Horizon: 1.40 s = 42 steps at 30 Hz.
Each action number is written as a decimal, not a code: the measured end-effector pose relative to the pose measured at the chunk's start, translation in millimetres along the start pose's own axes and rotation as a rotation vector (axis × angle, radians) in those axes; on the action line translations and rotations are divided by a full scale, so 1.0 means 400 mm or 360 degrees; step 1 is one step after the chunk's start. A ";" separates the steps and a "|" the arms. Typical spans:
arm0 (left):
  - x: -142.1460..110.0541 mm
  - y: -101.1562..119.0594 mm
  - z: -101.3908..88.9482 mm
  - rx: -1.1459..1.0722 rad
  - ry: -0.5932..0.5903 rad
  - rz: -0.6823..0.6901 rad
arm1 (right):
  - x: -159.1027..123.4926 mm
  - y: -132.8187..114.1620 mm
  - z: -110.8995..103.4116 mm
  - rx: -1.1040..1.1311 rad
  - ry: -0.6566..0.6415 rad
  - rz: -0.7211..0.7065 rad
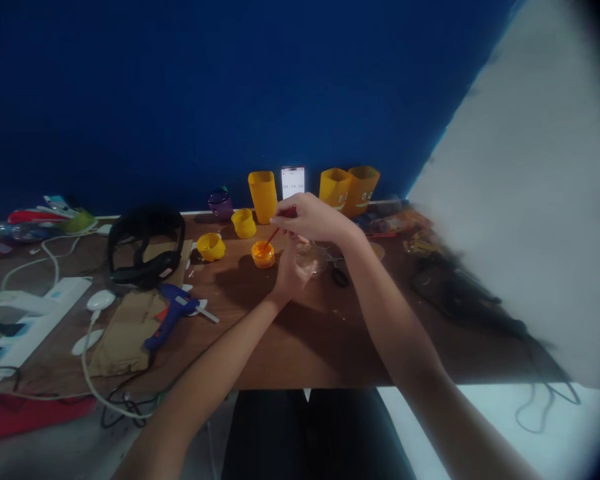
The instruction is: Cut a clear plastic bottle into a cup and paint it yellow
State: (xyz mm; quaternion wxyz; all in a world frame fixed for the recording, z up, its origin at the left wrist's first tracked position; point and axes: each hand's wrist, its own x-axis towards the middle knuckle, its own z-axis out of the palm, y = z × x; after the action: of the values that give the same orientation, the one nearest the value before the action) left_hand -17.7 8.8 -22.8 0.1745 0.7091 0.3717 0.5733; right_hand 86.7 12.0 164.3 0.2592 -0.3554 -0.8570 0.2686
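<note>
Cluttered brown table [320,360], dark blue wall [205,100] up front.
Gripping a red brush [279,229] in the right hand [310,217], tip down in the open orange jar [263,261] just left of it. Can't tell about any grip in the left hand [293,272], tbh. Spotting yellow containers [263,199] and a lit phone [293,182] just past the hands, glue gun [177,303], headset [147,272] and power strip [55,303] off to the left, pale wall [540,167] way over to the right.

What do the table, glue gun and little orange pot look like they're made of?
Table: probably wood or laminate, given its brown, faintly glossy top. Glue gun: likely plastic, with smooth blue moulding. Orange pot: plastic or glass, unclear which, with shiny highlights.
</note>
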 end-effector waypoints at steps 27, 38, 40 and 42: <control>0.021 0.018 0.002 -0.0126 0.0111 -0.0110 | 0.026 0.052 0.022 0.0544 0.0249 0.0237; 0.061 0.014 0.029 -0.0140 0.0211 -0.0263 | -0.021 -0.009 -0.032 0.0411 0.0530 0.0160; 0.066 0.009 0.037 -0.0210 0.0189 -0.0316 | -0.028 -0.014 -0.038 0.0402 0.0564 0.0126; 0.067 0.008 0.041 -0.0257 0.0227 -0.0351 | -0.035 -0.019 -0.042 0.0388 0.0592 0.0111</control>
State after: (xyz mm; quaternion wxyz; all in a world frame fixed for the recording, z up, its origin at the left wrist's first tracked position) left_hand 0.5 29.2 -7.0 0.2660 0.6052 0.4115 0.6275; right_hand 102.2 1.7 178.0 0.4444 -0.3943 -0.7427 0.3088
